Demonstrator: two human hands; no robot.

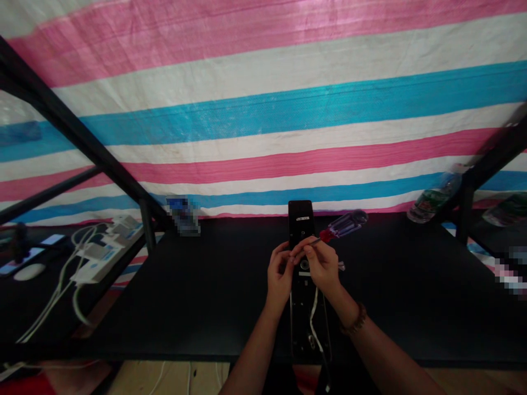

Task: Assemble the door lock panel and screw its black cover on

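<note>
We judge the work part-way along. On the black table [214, 296] a long black panel [302, 312] lies lengthwise, its fittings uncovered: round fitting [304, 265] about mid-length, white label [303, 219] near the far end. White cable [314, 321] trails down the near half and past the table's near edge, its visible end unconnected, so we count that part as left to do. Which screws are in or out we cannot tell; details too small.

Right hand [324, 267] is curled on a screwdriver [346, 223] — clear purplish handle and red collar jutting beyond the knuckles to the right, tip hidden from us. Left hand [280, 277] has its fingers drawn narrow, meeting the right's fingertips; whether something small is pinched there, we cannot tell.

The panel sits directly beneath both hands. They meet above its middle, left hand by the left long edge, right hand across the right side — whether resting on it or just above, we cannot make out.
</note>
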